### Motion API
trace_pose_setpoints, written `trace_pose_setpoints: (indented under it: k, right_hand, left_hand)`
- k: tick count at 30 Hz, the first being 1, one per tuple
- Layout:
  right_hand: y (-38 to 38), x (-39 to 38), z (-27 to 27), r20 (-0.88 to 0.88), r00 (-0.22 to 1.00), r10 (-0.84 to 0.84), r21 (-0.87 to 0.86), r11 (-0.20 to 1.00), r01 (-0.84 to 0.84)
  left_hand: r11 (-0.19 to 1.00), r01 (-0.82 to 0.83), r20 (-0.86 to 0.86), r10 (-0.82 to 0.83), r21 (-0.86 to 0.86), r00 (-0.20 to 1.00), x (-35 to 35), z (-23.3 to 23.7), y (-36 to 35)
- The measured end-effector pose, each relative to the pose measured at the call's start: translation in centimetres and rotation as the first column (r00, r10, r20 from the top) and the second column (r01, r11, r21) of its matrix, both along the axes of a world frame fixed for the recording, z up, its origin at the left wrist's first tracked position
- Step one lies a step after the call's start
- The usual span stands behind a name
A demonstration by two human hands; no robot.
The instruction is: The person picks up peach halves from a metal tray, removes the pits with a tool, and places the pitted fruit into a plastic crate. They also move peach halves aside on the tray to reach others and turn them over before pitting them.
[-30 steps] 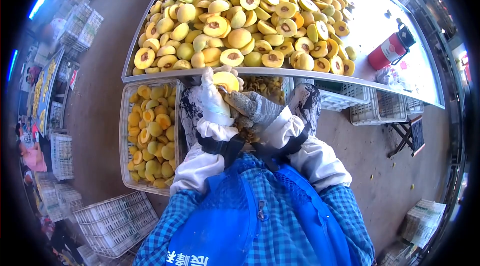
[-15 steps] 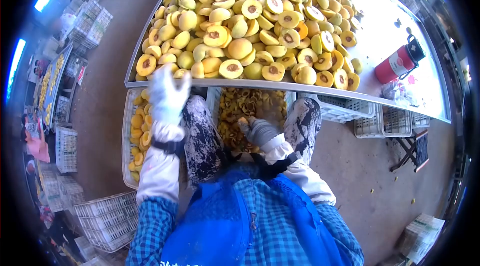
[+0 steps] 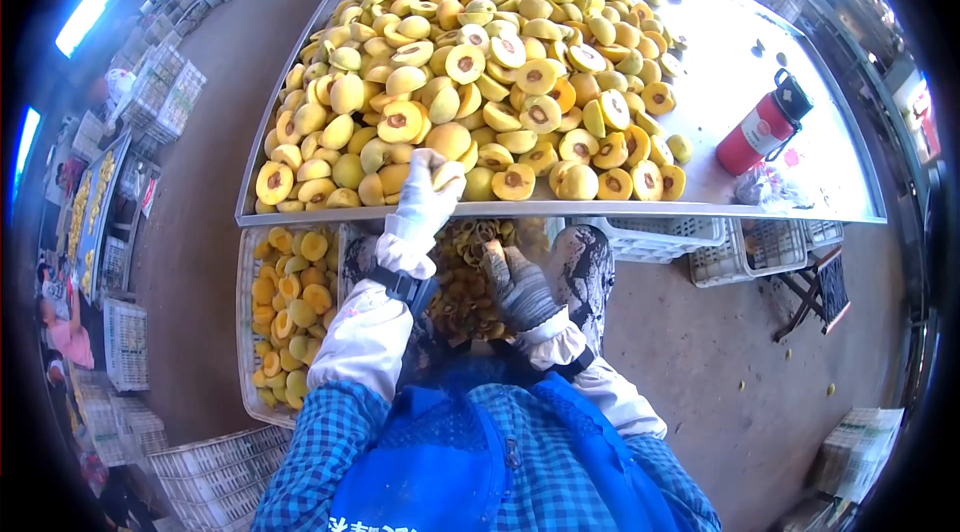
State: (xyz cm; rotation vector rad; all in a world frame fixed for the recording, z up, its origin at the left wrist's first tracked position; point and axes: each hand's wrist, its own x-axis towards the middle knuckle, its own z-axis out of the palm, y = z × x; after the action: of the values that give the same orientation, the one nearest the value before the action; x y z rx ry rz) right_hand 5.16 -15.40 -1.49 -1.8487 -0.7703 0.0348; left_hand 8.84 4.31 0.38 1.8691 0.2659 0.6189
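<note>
My left hand (image 3: 428,194), in a white glove, is at the front edge of the metal table (image 3: 600,209), its fingers closed around a halved yellow fruit (image 3: 449,175). A large heap of halved fruit (image 3: 465,63), several with brown centres showing, lies just beyond it. My right hand (image 3: 520,290), in a grey glove, is lower, between my knees, above a container of peels and scraps (image 3: 465,252). Its fingers are bent together at something small and brownish that I cannot make out.
A white crate of fruit halves (image 3: 292,317) stands to the left below the table. A red bottle (image 3: 764,122) and a plastic bag (image 3: 768,189) are on the table's right side. White crates (image 3: 650,235) and a folding stool (image 3: 822,294) are below it.
My left hand has moved right, from above the fruit crate to the heap's front edge, and closed on a fruit half. My right hand stays low over the scraps. The view has shifted.
</note>
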Motion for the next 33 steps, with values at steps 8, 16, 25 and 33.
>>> trace_pose_setpoints:
  k: [8,16,25,33]
  right_hand:
    - [2.0,0.2,3.8,0.123,0.987,-0.104,-0.015,0.994,0.106]
    - [3.4,-1.2,3.0,0.383,0.911,0.154,-0.45,0.892,0.038]
    - [2.8,-1.5,1.0,0.06,0.994,0.094,-0.253,0.965,-0.076]
    - [1.1,-2.1,2.4,-0.659,0.574,0.486,0.496,0.855,-0.155]
  left_hand:
    - [0.564,0.152,0.184,0.0,-0.812,0.983,-4.5,2.4,-2.5]
    - [0.383,0.08,0.184,0.242,-0.92,0.953,-5.5,0.2,-4.8]
    - [0.447,-0.121,0.023,0.304,-0.886,0.953,-6.3,2.8,-6.4]
    - [0.607,-0.011,-0.033,-0.025,-0.795,0.999,-6.8,2.3,-4.8]
